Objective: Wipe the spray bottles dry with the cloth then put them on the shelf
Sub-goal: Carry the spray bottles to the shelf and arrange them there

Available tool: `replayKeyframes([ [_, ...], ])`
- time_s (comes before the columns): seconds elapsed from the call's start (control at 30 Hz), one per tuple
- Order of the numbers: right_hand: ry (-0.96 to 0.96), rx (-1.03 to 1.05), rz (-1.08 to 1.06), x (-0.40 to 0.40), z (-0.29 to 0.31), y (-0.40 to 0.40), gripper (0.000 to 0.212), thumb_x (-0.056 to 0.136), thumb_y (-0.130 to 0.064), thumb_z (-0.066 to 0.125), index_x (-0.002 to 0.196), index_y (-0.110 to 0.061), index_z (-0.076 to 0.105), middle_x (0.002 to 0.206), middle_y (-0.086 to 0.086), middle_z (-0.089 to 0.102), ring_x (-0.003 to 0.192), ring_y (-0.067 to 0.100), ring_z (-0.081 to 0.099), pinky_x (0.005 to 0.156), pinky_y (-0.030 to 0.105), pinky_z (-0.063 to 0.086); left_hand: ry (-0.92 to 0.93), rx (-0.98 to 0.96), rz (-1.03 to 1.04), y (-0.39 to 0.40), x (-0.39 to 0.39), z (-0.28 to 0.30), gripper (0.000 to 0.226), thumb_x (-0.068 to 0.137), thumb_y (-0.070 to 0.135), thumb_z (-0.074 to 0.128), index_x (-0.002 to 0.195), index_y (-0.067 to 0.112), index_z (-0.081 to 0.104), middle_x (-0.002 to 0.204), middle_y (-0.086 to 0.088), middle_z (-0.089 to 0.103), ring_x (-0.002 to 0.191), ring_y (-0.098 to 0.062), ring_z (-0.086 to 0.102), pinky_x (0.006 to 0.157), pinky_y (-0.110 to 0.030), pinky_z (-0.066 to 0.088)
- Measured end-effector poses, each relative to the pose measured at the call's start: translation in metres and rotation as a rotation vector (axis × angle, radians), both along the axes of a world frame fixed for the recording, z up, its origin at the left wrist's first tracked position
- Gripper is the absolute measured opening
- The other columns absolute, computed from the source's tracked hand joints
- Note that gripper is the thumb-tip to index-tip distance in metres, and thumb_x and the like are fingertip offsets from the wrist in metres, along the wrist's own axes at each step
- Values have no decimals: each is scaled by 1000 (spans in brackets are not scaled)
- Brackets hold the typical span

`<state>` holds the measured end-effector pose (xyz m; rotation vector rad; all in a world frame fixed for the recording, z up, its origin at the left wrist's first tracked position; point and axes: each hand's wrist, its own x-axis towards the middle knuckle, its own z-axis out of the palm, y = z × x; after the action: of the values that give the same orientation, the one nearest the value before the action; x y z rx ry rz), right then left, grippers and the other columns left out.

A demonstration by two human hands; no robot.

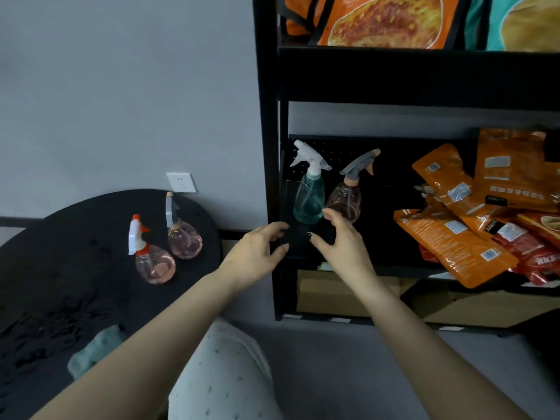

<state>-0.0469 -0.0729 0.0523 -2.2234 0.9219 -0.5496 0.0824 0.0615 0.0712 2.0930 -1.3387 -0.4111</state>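
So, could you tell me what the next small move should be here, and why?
Probably draw the left hand back to the green cloth on the black table. Both hands look empty, the right hand just below the green bottle and brown bottle already on the shelf, while two pink bottles still wait.

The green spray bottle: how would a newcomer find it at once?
Look at the black shelf unit on the right, at its middle shelf's left end. Two bottles stand there; it is the left one, the green spray bottle with a white trigger, beside a brownish bottle with a grey trigger.
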Motion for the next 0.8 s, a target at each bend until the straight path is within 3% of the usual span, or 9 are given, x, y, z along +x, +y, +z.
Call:
replayKeyframes([
  [0.27,-20,-11,234,19,3,71,55,89,-32,64,139,-23,43,142,-5,45,130,11,41,100,17,30,-128,28,195,84,24,-1,49,93,40,50,139,25,41,137,2,51,127,-16,46,99,-31,40],
  [0.43,49,0,373,54,-10,112,56,89,-35,63,139,-21,43,143,-5,44,130,12,41,101,17,29,-96,114,355,139,45,-16,54,93,46,48,142,27,37,143,3,44,129,-16,43,98,-32,40],
  [0.63,180,43,477,113,-35,151,59,89,-38,62,141,-21,39,146,-2,40,131,17,40,106,32,37,-70,199,473,190,78,-41,54,92,46,49,141,28,37,141,5,44,128,-16,42,95,-32,44],
  [0.8,240,57,514,172,-57,175,60,89,-34,63,141,-17,39,145,2,41,131,19,40,104,31,37,-59,262,539,217,112,-56,56,92,47,48,142,28,35,143,4,42,129,-18,42,94,-35,46],
])
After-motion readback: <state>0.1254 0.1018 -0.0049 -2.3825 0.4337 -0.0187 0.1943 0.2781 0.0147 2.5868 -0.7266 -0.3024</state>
